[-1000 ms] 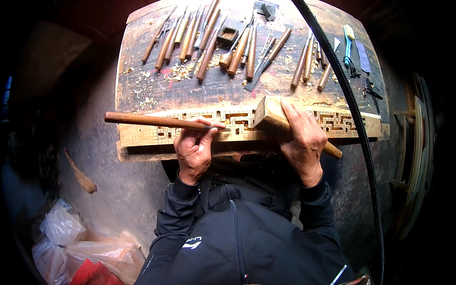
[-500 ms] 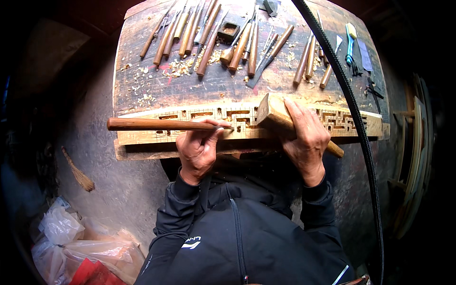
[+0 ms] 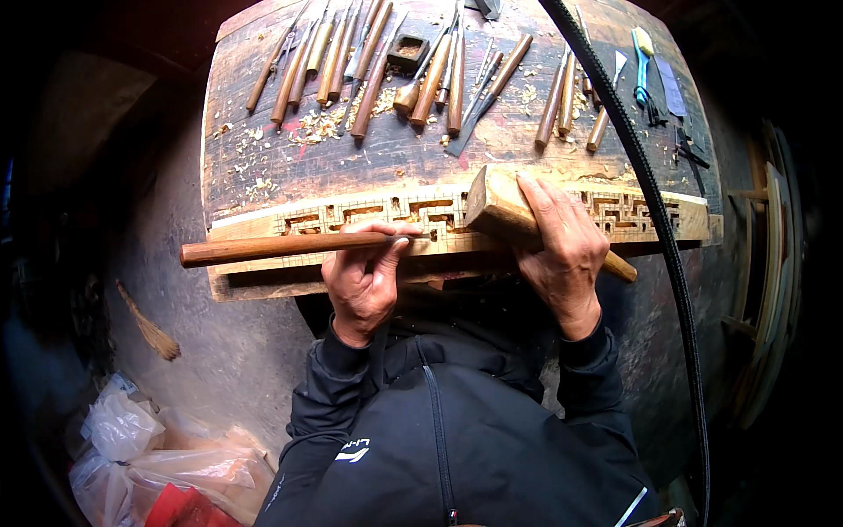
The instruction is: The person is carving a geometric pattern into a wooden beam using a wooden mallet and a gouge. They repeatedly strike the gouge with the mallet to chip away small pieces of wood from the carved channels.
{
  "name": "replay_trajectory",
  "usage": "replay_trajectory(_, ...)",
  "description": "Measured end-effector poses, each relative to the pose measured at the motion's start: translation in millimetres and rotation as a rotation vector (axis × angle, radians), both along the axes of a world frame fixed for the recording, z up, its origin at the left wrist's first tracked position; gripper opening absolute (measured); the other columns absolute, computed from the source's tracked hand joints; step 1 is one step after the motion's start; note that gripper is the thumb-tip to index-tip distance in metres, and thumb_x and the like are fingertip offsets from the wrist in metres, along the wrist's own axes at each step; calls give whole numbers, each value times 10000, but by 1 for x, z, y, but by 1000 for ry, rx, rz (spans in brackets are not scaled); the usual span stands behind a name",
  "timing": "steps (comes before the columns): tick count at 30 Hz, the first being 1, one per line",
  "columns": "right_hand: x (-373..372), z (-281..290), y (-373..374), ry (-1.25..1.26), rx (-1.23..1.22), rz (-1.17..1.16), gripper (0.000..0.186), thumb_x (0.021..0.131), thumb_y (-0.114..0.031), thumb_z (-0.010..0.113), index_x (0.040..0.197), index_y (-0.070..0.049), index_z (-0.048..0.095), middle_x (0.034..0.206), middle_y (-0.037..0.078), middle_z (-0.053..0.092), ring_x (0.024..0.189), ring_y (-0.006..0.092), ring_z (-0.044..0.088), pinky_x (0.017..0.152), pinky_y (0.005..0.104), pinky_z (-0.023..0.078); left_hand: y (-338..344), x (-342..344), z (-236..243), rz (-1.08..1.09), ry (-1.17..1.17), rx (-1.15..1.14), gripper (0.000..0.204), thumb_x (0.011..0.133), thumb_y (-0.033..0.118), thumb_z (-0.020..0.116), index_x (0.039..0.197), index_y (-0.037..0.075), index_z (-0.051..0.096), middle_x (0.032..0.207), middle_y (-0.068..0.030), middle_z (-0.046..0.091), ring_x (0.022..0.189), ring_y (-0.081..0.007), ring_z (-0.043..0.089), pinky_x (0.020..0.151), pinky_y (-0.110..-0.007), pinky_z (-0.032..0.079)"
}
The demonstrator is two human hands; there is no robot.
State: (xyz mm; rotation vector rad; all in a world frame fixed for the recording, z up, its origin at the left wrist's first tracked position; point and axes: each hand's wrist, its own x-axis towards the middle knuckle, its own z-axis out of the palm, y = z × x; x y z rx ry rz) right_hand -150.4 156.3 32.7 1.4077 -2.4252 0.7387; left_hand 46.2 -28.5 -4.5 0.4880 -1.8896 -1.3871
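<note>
Along the bench's near edge lies a long pale wooden board (image 3: 263, 227) with a pencilled grid and a carved fretwork of slots. My left hand (image 3: 364, 281) pinches a chisel (image 3: 281, 247) near its front end. The brown handle points left, and the thin tip meets the board close to a small hole. In my right hand (image 3: 566, 250) is a wooden mallet (image 3: 500, 211), gripped around the head. Its head rests on or just over the board's middle, covering part of the pattern, and the handle sticks out below the hand to the right.
Across the workbench (image 3: 351, 171) lie several carving chisels (image 3: 373, 83), wood shavings (image 3: 320, 127), a small dark box (image 3: 408, 53) and a blue brush (image 3: 643, 66). A black cable (image 3: 650, 193) crosses on the right. On the floor are a whisk broom (image 3: 154, 329) and plastic bags (image 3: 176, 457).
The chisel's handle end has swung slightly left and down. The view has shifted a little, moving the bench and its tools leftward. Both hands keep their holds.
</note>
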Motion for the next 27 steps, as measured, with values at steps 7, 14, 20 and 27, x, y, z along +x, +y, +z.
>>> replay_trajectory(7, 0, 2, 1, -23, 4, 9, 743, 694, 4, 869, 1414, -92, 712, 1287, 156, 777, 1157, 371, 760, 1000, 434, 602, 6, -3, 2, -11, 15, 58, 152, 1012, -62, 750, 1121, -8, 659, 996, -116, 836, 902, -203, 805, 850, -312, 607)
replay_trajectory(14, 1, 2, 2, -14, -7, 18, 735, 696, 2, 882, 1405, -92, 712, 1300, 144, 775, 1180, 374, 756, 1011, 440, 599, 5, 4, -9, 48, -74, 13, 151, 989, -20, 800, 1113, 4, 719, 979, -97, 841, 829, -171, 782, 777, -297, 595)
replay_trajectory(20, 1, 1, 3, -24, -6, 21, 731, 698, 6, 883, 1402, -92, 713, 1305, 145, 773, 1183, 371, 756, 1014, 432, 600, 4, 5, -8, 31, -96, -6, 180, 986, -16, 805, 1135, 4, 706, 984, -102, 851, 824, -168, 780, 775, -299, 594)
replay_trajectory(27, 1, 1, 2, -25, -7, 16, 723, 702, 19, 870, 1399, -94, 715, 1308, 142, 774, 1186, 366, 758, 1019, 430, 601, 4, 3, -9, 17, -61, -12, 190, 992, -18, 798, 1149, 1, 693, 1004, -109, 854, 844, -175, 789, 792, -300, 597)
